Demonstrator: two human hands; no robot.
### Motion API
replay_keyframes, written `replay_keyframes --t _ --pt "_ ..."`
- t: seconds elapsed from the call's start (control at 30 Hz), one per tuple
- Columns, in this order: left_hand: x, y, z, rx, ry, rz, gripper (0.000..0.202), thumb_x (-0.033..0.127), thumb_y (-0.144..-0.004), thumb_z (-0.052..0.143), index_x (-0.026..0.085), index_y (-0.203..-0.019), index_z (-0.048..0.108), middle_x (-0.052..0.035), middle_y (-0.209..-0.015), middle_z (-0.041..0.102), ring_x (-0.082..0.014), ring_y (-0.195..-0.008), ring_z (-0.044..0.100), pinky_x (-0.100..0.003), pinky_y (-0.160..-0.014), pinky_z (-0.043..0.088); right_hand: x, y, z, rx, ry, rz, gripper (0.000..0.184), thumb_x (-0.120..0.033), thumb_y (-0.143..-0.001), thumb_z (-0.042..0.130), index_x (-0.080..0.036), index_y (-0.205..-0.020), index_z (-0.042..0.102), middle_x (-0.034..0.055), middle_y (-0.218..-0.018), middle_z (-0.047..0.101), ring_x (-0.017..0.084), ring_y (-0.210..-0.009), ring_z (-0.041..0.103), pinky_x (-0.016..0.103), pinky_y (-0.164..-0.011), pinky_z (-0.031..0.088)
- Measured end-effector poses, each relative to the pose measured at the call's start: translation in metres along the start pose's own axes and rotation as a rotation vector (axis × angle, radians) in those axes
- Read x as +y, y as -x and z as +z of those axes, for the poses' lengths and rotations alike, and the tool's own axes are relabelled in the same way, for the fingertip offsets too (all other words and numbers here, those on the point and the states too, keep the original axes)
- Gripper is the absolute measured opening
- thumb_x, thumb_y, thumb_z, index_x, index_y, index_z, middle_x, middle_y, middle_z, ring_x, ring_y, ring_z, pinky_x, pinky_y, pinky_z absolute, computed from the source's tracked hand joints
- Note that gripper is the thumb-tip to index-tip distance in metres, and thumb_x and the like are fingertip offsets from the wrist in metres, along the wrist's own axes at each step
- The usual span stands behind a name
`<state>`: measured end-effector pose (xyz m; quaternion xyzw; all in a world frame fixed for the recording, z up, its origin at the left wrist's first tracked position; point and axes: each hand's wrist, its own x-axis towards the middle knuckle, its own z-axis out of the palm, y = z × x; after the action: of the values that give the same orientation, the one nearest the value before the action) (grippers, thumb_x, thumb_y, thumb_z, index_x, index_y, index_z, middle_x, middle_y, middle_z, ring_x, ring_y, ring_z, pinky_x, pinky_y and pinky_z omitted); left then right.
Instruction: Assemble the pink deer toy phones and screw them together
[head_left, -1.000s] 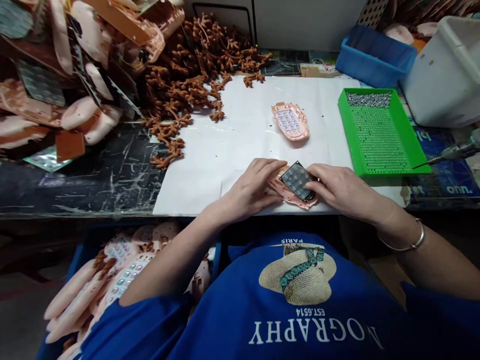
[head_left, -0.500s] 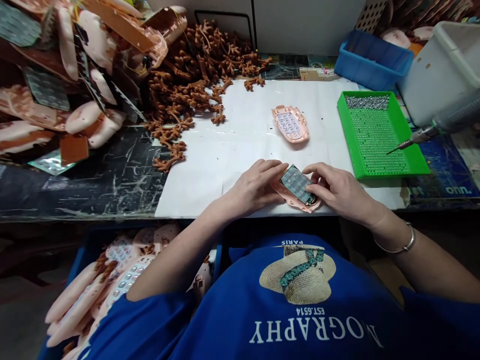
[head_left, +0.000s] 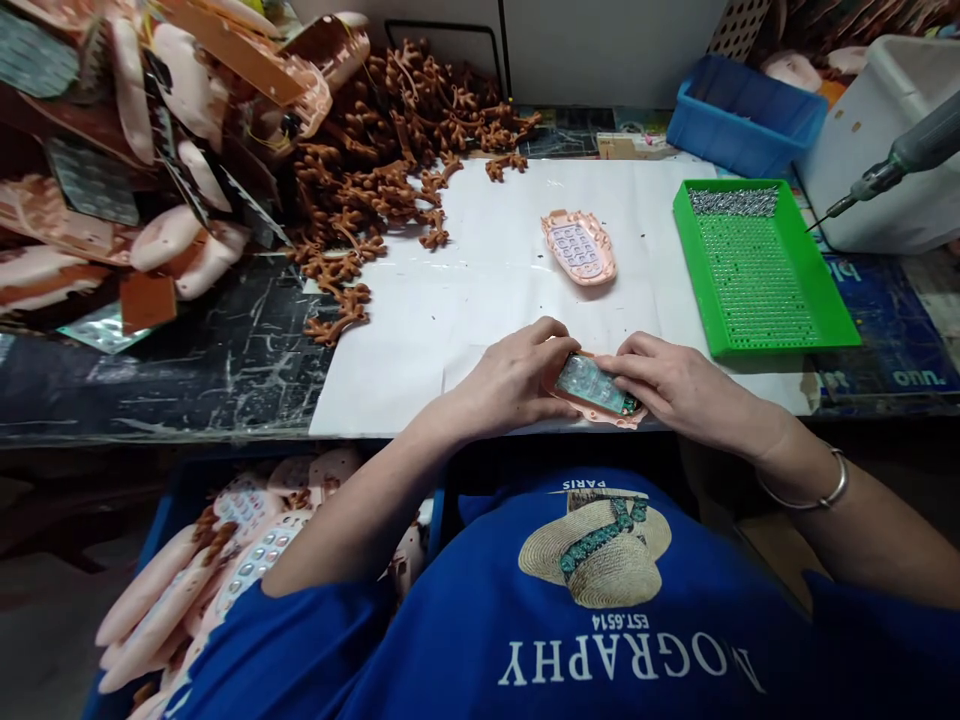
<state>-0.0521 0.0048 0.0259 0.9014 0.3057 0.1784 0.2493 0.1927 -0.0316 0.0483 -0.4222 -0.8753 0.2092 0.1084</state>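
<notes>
Where the white paper sheet (head_left: 480,300) meets the near edge of the bench, both hands closed in on one small piece. Left hand (head_left: 517,380) curled at the left end of a pink plastic shell (head_left: 600,408), fingers bent over its rim, thumb tucked beneath. Right hand (head_left: 675,385) at the other end, fingertips pressing down along the far edge of a keypad board (head_left: 596,383) seated in the shell. Board flat, rectangular, greenish and glossy, dotted with rows of pale contacts; shell thin, oval, matte salmon, showing only as a lip around the board. Both hands pinching shell and board together, not spread. A slim metal bangle (head_left: 806,495) on the right wrist.

Further up the sheet, well apart from the hands, a second pink shell (head_left: 579,247) lying open side up with a grid of pale rubbery keys. To its right a bright green tray (head_left: 757,265), shallow, rectangular, floor perforated in fine rows, a band of small silvery screws (head_left: 735,202) heaped along its far wall. Above the tray's right corner a hanging electric screwdriver (head_left: 892,170), grey barrel, thin tapering bit, touching nothing. Behind, a blue bin (head_left: 742,110) and a white plastic tub (head_left: 877,150).

At the left, a tangled heap of brown branching sprues (head_left: 382,150), and past it a jumble of pink casings (head_left: 172,230) and flat boards. Below the bench, a blue crate of finished pink handsets (head_left: 225,570).
</notes>
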Motion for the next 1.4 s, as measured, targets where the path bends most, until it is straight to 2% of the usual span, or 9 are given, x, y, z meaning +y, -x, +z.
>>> replay_keyframes --t 0.17,0.3,0.43,0.53,0.77,0.93,1.27,1.4 --pt "0.007 0.003 0.017 0.115 -0.002 -0.056 0.061 0.063 -0.080 0.069 0.015 -0.116 0.058 -0.0082 -0.100 0.060 -0.0205 -0.084 0.059 -0.033 -0.072 0.049 -0.007 0.006 0.000 0.007 0.212 -0.006 0.038 -0.040 -0.096 0.056 -0.016 -0.124 0.062 0.0118 -0.106 0.062 0.024 -0.092 0.061 0.039 -0.082 0.053" --pt "0.010 0.009 0.028 0.221 -0.028 -0.075 0.064 0.066 -0.080 0.066 0.016 -0.118 0.057 -0.0097 -0.102 0.060 -0.0216 -0.086 0.059 -0.035 -0.072 0.049 -0.004 0.009 0.004 0.087 0.317 -0.063 0.039 -0.041 -0.095 0.057 -0.014 -0.124 0.062 0.0129 -0.103 0.063 0.026 -0.091 0.061 0.040 -0.080 0.053" --pt "0.008 0.015 0.023 0.166 0.039 -0.056 0.064 0.056 -0.085 0.068 0.015 -0.130 0.051 -0.0127 -0.112 0.059 -0.0235 -0.097 0.060 -0.036 -0.081 0.051 0.002 0.010 0.008 0.142 0.317 -0.109 0.040 -0.041 -0.094 0.057 -0.013 -0.123 0.062 0.0128 -0.102 0.065 0.025 -0.091 0.061 0.038 -0.080 0.053" --pt "0.006 0.017 0.019 0.142 0.091 -0.061 0.060 0.051 -0.086 0.070 0.015 -0.131 0.053 -0.0118 -0.111 0.059 -0.0225 -0.097 0.059 -0.036 -0.081 0.051 0.004 0.009 0.008 0.158 0.324 -0.140 0.040 -0.041 -0.094 0.058 -0.012 -0.122 0.062 0.0134 -0.101 0.065 0.025 -0.090 0.061 0.038 -0.079 0.053" --pt "0.007 0.018 0.022 0.179 0.086 -0.047 0.060 0.052 -0.085 0.070 0.013 -0.128 0.055 -0.0125 -0.110 0.060 -0.0225 -0.096 0.059 -0.036 -0.081 0.051 0.007 0.008 0.006 0.137 0.324 -0.185 0.039 -0.039 -0.094 0.058 -0.011 -0.120 0.064 0.0146 -0.102 0.065 0.026 -0.090 0.061 0.038 -0.077 0.052" --pt "0.007 0.019 0.022 0.188 0.081 -0.046 0.060 0.055 -0.086 0.067 0.015 -0.129 0.054 -0.0122 -0.110 0.060 -0.0224 -0.096 0.059 -0.036 -0.081 0.051 0.009 0.009 0.005 0.155 0.357 -0.234 0.039 -0.039 -0.093 0.060 -0.011 -0.120 0.064 0.0132 -0.100 0.064 0.025 -0.088 0.061 0.037 -0.075 0.052" --pt "0.006 0.022 0.028 0.224 0.023 -0.020 0.058 0.056 -0.089 0.062 0.014 -0.128 0.053 -0.0132 -0.109 0.061 -0.0240 -0.096 0.059 -0.039 -0.081 0.051 0.007 0.006 0.000 0.079 0.347 -0.218 0.040 -0.037 -0.091 0.063 -0.010 -0.121 0.063 0.0132 -0.100 0.063 0.024 -0.087 0.059 0.036 -0.073 0.051" --pt "0.017 0.019 0.023 0.234 -0.023 -0.005 0.064 0.057 -0.087 0.064 0.015 -0.133 0.050 -0.0169 -0.121 0.057 -0.0279 -0.107 0.056 -0.044 -0.089 0.051 0.007 0.004 0.001 0.068 0.343 -0.206 0.039 -0.037 -0.091 0.064 -0.011 -0.119 0.064 0.0125 -0.100 0.063 0.025 -0.087 0.059 0.037 -0.074 0.051"
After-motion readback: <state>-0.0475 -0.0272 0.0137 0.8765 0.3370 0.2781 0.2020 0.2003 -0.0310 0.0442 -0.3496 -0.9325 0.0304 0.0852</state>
